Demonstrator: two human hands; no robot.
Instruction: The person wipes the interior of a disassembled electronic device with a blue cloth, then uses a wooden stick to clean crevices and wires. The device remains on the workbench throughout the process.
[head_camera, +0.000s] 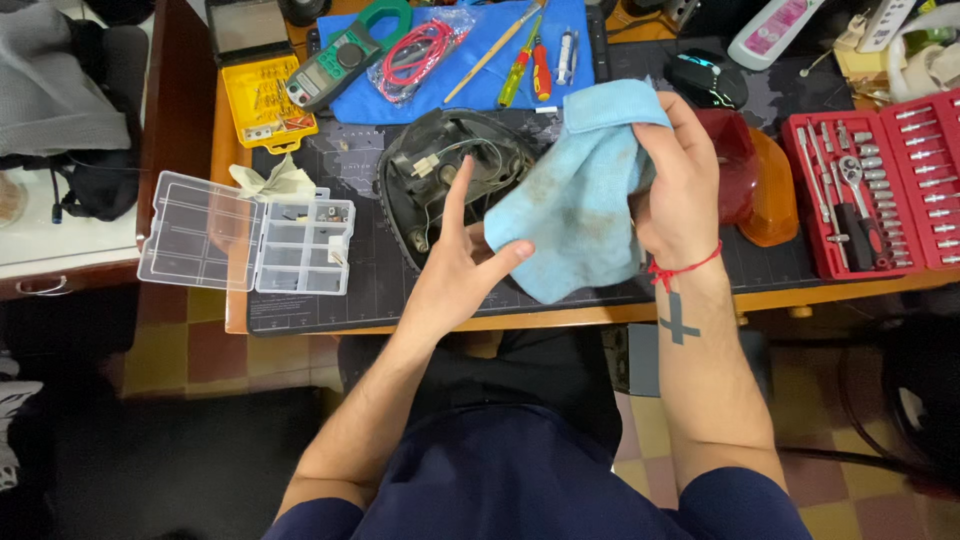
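Observation:
My right hand (678, 185) grips a light blue cloth (580, 195) with dirty smudges and holds it up over the desk edge. A red string sits on that wrist. My left hand (462, 262) is spread open, palm up, with its thumb touching the cloth's lower left edge and its fingers raised. Behind both hands a black plastic lamp housing (440, 165) with wires and a white connector lies on the dark desk mat (360, 280). A red and orange lens (750, 175) rests just right of my right hand.
An open clear compartment box (250, 235) lies at the left. Further back lie a yellow bit case (268, 100), a green clamp meter (350, 55), screwdrivers and a brush on a blue cloth (490, 85). A red socket set (885, 180) stands at the right, a black mouse (705, 78) behind.

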